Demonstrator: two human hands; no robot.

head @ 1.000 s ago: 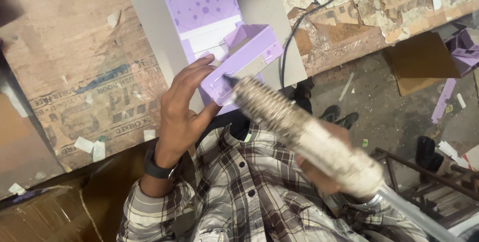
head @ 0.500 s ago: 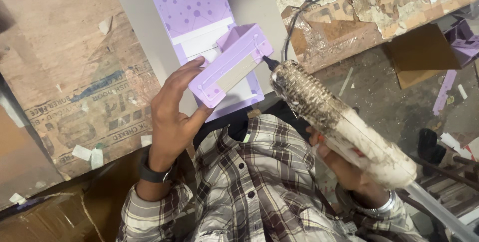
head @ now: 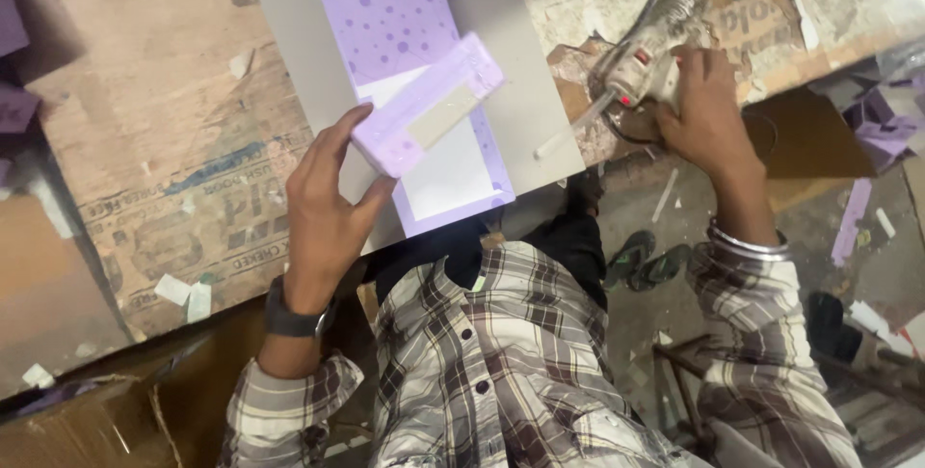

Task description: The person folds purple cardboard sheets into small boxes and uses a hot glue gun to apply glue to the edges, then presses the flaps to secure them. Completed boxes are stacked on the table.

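Left hand (head: pixel 323 203) pinching lilac box strip (head: pixel 429 106) at its near-left end, thumb on near side, fingers on far-left side. Strip's long axis running near-left to far-right, far-right end pointing toward the glue gun; grey cardboard patch on its top face. Held over a purple dotted sheet (head: pixel 395 20) lying on a grey board (head: pixel 520 111) on the surface (head: pixel 145 140). Right hand (head: pixel 708 106) closed round glue gun (head: pixel 650 34), well right of the strip, nozzle end far-right, glue stick poking out toward near-left. Gun's trigger and grip hidden under fingers. Cable partly cut off at top edge. Purple pieces at far-left and right edges cropped, hard to make out. Plaid shirt (head: pixel 501 372) covering near part.
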